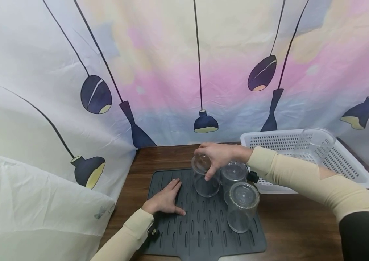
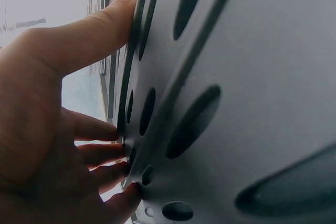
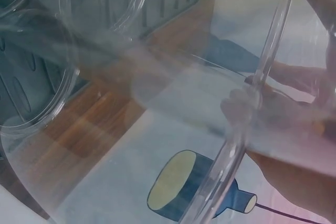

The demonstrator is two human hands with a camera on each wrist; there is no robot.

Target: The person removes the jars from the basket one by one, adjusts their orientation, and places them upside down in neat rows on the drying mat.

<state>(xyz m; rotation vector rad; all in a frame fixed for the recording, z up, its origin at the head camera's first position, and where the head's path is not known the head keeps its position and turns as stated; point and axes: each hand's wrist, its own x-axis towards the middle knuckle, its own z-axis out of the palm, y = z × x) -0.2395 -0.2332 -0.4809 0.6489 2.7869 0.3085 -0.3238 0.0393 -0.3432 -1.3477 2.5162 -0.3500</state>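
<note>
My right hand (image 1: 218,156) grips a clear cup (image 1: 206,187) around its upper part, over the back of a dark grey ribbed mat (image 1: 197,239). The thumb lies across the cup's near side. Close to its right, two more clear cups stand on the mat, one nearer the front (image 1: 241,214) and one behind it (image 1: 233,172). My left hand (image 1: 167,200) rests on the mat's left side with fingers spread, and in the left wrist view its fingertips touch the slotted surface (image 2: 252,77). Clear cup walls fill the right wrist view, with fingers (image 3: 289,103) seen through them.
A white perforated basket (image 1: 269,139) stands at the back right with a clear cup (image 1: 315,145) inside. The mat lies on a brown wooden table (image 1: 289,224). Behind hangs a cloth printed with lamps (image 1: 171,119), and white sheeting (image 1: 41,203) covers the left side.
</note>
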